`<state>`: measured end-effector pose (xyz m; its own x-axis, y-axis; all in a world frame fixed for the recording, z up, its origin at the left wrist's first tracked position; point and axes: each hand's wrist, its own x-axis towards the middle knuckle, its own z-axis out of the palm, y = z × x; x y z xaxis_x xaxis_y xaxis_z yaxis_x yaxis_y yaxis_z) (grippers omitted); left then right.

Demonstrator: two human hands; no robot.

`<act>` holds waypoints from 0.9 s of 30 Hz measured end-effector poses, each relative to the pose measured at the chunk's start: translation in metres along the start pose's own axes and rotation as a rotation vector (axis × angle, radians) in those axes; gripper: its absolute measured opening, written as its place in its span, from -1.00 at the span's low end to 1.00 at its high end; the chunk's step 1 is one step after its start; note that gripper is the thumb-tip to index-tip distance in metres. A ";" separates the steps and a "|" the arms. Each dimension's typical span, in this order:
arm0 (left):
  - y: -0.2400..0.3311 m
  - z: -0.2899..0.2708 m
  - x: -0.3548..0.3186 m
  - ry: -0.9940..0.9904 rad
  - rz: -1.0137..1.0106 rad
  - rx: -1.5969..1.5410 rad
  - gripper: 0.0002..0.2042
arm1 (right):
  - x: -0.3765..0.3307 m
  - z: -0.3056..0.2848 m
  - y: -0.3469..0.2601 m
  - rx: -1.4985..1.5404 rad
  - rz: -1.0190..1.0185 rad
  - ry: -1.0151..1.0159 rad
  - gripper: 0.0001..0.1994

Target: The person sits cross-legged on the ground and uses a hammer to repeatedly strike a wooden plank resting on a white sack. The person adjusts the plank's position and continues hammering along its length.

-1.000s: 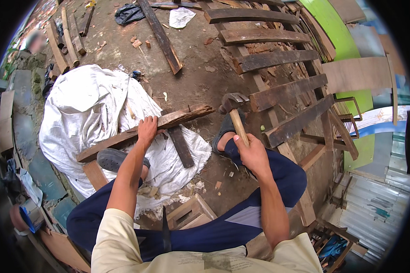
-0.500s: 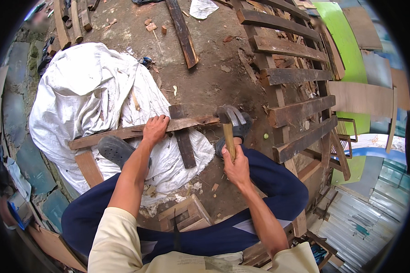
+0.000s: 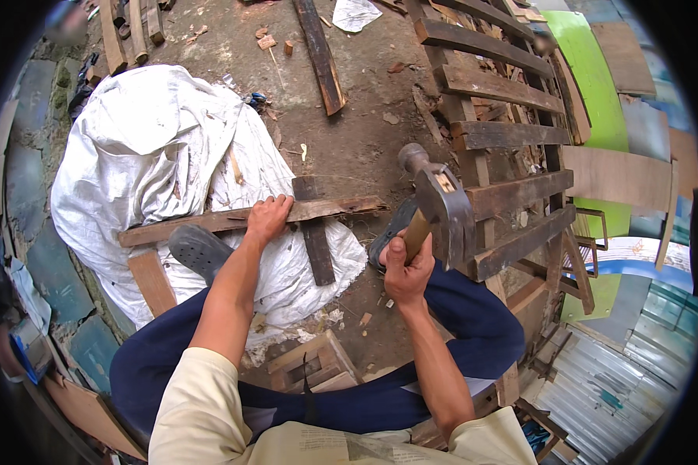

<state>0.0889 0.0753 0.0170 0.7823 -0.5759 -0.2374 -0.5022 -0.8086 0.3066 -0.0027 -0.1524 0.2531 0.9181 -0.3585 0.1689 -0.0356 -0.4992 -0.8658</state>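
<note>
While the left hand (image 3: 269, 218) stays curled over the weathered plank (image 3: 337, 207) beneath it, the right hand (image 3: 408, 271), gripping the claw hammer (image 3: 447, 207), has raised it clear of the plank's splintered end.

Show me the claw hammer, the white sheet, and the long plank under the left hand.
Claw hammer (image 3: 447, 211), head view: on its metal head.
White sheet (image 3: 151, 128), head view: on its upper bulge.
Long plank (image 3: 205, 224), head view: on its left half.

The light is bright and diffuse, with soft shadows; the white cloth (image 3: 143, 116) at left looks almost overexposed; shapes bend near the black rim; one upper-left patch is blurred.
</note>
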 end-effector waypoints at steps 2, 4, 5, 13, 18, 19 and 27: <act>0.004 -0.003 0.001 -0.013 -0.005 -0.012 -0.43 | -0.024 0.007 0.048 -0.098 -0.002 0.015 -0.66; 0.006 -0.003 0.001 -0.025 -0.014 -0.028 -0.45 | -0.049 0.010 0.091 -0.307 0.230 -0.119 -0.66; 0.005 -0.005 0.004 -0.028 -0.018 -0.027 -0.46 | -0.057 0.009 0.098 -0.498 0.439 -0.307 -0.66; 0.001 -0.003 0.001 -0.055 -0.033 -0.028 -0.44 | -0.010 -0.010 0.012 -0.247 0.279 -0.167 -0.67; 0.000 -0.003 0.004 -0.054 -0.025 -0.042 -0.42 | -0.021 0.016 0.038 0.013 0.002 0.086 -0.65; 0.003 -0.002 0.005 -0.034 -0.012 -0.039 -0.43 | -0.037 0.015 0.070 -0.186 0.160 -0.058 -0.65; 0.000 0.000 0.001 -0.019 -0.020 -0.039 -0.42 | -0.004 0.007 -0.001 -0.305 0.279 -0.083 -0.67</act>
<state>0.0893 0.0745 0.0168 0.7844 -0.5626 -0.2613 -0.4719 -0.8146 0.3372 -0.0040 -0.1451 0.2498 0.8849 -0.4545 -0.1018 -0.3915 -0.6073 -0.6913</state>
